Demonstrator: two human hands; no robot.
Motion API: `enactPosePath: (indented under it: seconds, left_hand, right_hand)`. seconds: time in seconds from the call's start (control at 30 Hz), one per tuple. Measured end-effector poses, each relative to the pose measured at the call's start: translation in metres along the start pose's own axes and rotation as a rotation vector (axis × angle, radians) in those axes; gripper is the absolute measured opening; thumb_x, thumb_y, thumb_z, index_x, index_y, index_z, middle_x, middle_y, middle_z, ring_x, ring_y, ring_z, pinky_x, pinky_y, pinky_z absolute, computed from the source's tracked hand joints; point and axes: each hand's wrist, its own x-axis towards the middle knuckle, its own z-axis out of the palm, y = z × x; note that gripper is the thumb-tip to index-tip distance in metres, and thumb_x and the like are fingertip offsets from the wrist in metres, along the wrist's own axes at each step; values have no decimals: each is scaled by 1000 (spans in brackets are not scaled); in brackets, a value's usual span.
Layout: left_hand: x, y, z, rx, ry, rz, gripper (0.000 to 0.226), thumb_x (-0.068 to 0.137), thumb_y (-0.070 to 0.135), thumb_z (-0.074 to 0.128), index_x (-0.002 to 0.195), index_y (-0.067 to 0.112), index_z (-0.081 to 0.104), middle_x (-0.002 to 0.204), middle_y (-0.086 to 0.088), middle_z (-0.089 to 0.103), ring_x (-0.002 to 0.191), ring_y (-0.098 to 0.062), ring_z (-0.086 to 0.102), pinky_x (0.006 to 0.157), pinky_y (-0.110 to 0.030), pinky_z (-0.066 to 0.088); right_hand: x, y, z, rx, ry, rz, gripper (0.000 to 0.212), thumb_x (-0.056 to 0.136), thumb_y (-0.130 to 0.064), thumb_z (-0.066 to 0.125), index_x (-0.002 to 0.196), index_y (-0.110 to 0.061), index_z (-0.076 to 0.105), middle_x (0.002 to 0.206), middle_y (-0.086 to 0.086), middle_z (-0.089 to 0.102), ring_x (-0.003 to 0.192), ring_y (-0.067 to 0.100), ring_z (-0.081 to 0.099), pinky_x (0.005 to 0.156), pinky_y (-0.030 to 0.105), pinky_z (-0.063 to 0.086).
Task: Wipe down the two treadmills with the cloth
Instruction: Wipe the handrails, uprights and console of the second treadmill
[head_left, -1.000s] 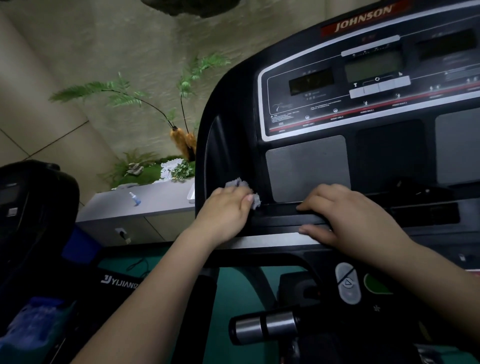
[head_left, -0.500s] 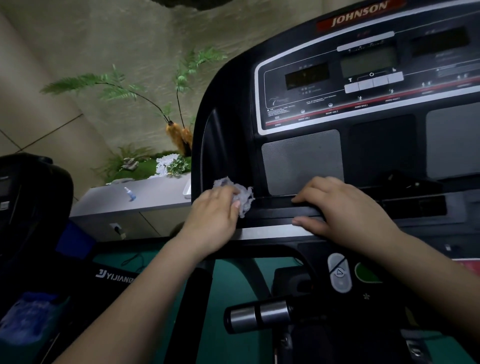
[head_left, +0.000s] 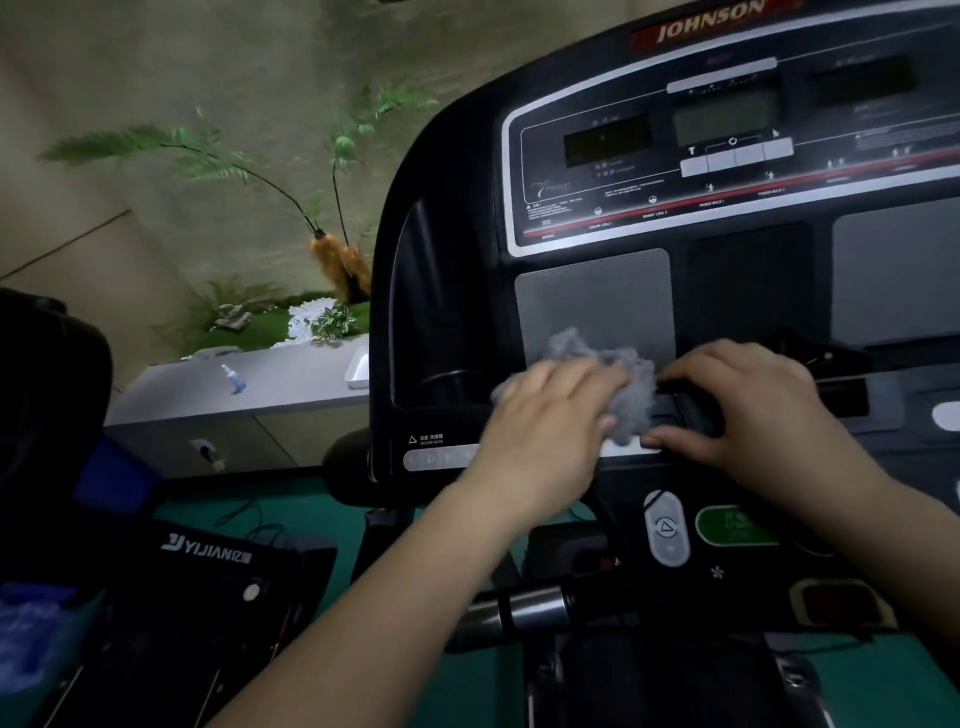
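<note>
The black Johnson treadmill console (head_left: 727, 171) fills the upper right of the head view. My left hand (head_left: 550, 415) presses a crumpled grey cloth (head_left: 631, 387) against the console's lower ledge, just under a grey speaker panel. My right hand (head_left: 753, 405) rests on the same ledge right beside the cloth, fingers curled over the black edge. A second treadmill (head_left: 208, 582), black with a YIJIAN label, lies low at the left.
A grey cabinet (head_left: 291, 384) stands behind, carrying a small blue-capped bottle (head_left: 234, 378) and a white tray (head_left: 358, 369). Potted ferns (head_left: 291, 171) rise against the beige wall. A chrome handlebar grip (head_left: 530, 608) sticks out below the console above green flooring.
My left hand has slid the cloth to the right along the ledge, from the console's left edge to beside my right hand. The right hand stayed on the ledge.
</note>
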Motion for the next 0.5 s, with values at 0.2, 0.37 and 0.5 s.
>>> enactPosePath:
  seconds: [0.2,0.37,0.5]
  left_hand:
    - [-52,-92,-14,132,33,-210,46,90,38,27,130,29,46,130,4,51,117,-26,43,99,-41,33]
    - [-11,-17,5,29,64,-6,39,88,28,40,127,23,48,130,2,52,115,-26,42,95,-39,31]
    - [13,18,16,1,50,60,36,90,25,48,126,25,48,130,5,50,115,-24,43,95,-39,32]
  right_hand:
    - [0,-1,-3,62,5,26,58,61,-65,60,101,-23,67,103,-1,64,98,26,59,86,40,38]
    - [-1,-3,-6,65,-42,44,63,60,-65,60,107,-24,63,108,-3,60,105,21,54,89,36,33]
    - [2,-3,-5,19,-58,75,70,58,-63,66,108,-15,58,106,2,58,105,25,54,87,36,35]
